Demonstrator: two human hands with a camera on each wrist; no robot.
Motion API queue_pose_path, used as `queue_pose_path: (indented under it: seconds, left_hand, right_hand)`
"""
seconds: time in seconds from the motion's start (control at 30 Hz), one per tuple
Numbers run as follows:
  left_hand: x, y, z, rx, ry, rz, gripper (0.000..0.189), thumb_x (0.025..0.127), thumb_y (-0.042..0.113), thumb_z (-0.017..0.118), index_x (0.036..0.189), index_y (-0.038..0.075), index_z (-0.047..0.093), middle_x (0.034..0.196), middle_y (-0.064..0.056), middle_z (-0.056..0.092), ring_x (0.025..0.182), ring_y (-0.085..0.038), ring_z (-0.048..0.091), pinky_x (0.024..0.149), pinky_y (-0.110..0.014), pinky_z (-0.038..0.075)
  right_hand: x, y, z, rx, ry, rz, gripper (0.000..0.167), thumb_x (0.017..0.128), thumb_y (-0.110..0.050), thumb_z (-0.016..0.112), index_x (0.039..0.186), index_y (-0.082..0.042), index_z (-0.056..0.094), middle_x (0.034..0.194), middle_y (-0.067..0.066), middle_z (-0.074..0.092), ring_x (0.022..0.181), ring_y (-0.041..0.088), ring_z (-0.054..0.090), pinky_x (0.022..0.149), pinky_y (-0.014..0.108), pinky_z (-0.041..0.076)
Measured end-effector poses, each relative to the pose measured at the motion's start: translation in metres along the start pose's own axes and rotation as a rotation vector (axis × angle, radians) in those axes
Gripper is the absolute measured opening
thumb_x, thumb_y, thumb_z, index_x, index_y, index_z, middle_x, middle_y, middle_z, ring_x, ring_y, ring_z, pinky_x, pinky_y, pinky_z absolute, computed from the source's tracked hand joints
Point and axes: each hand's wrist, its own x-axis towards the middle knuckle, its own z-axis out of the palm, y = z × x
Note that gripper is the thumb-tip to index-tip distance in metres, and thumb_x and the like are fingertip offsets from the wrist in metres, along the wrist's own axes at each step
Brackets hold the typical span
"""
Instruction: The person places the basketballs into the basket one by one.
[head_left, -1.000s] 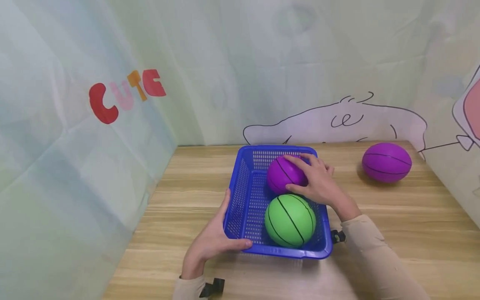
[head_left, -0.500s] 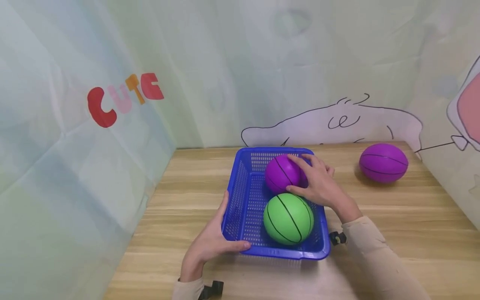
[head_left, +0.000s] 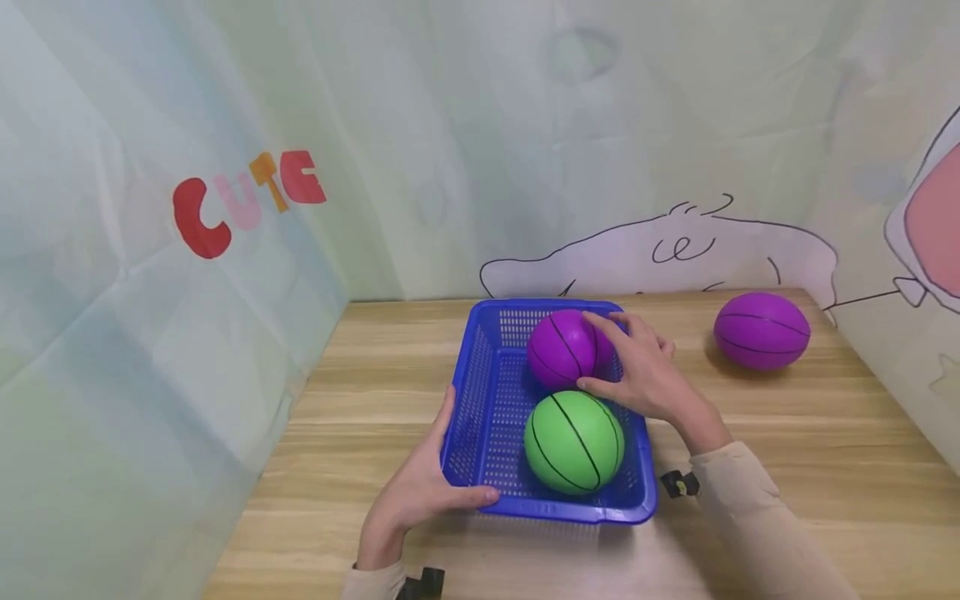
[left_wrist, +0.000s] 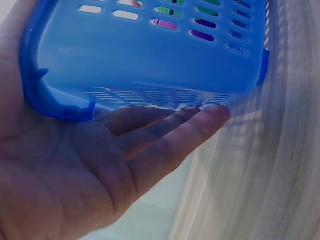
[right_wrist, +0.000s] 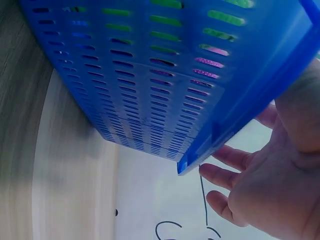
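In the head view a blue plastic basket with slotted walls stands on the wooden table. A purple ball with black lines lies in its back right part, and a green ball sits in front of it. My left hand holds the basket's near left corner, thumb at the front rim and fingers along the outer left side. Over the right rim reaches my right hand, its thumb and index finger spread at the purple ball's right side. Several of its other fingers are outside the rim.
Another purple ball lies on the table at the back right. Fabric printed with cartoon drawings and letters lines the back and left side.
My right hand has shifted slightly rightward across the purple ball, so more of the ball shows. My left hand stays at the basket's corner. The head view has shifted a little.
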Motion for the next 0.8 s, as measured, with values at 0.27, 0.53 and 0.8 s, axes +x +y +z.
queue_pose_path:
  seconds: [0.27, 0.53, 0.8]
  left_hand:
    - [0.000, -0.001, 0.000, -0.010, 0.004, -0.021, 0.156, 0.073, 0.027, 0.106, 0.180, 0.030, -0.008, 0.188, -0.006, -0.004, 0.161, -0.042, 0.038, 0.135, -0.062, 0.020]
    - [-0.001, -0.003, -0.001, -0.001, 0.003, -0.014, 0.157, 0.072, 0.027, 0.106, 0.180, 0.029, -0.009, 0.188, -0.008, -0.005, 0.162, -0.044, 0.036, 0.134, -0.063, 0.019]
    - [0.001, -0.005, 0.001, -0.008, -0.001, -0.003, 0.157, 0.072, 0.027, 0.106, 0.180, 0.026, -0.009, 0.187, -0.010, -0.006, 0.164, -0.045, 0.031, 0.134, -0.063, 0.017]
  right_hand:
    - [-0.007, 0.001, -0.014, 0.006, 0.019, 0.020, 0.101, 0.091, -0.044, 0.093, 0.174, -0.024, 0.039, 0.172, 0.031, 0.033, 0.154, 0.057, 0.035, 0.110, 0.078, 0.022]
    - [-0.023, 0.005, -0.037, -0.023, 0.073, 0.046, 0.102, 0.093, -0.046, 0.091, 0.176, -0.028, 0.034, 0.172, 0.031, 0.032, 0.152, 0.058, 0.039, 0.109, 0.083, 0.023]
    - [-0.040, 0.010, -0.068, 0.025, 0.203, 0.067, 0.107, 0.089, -0.044, 0.095, 0.176, -0.030, 0.034, 0.175, 0.026, 0.028, 0.158, 0.055, 0.029, 0.111, 0.097, 0.019]
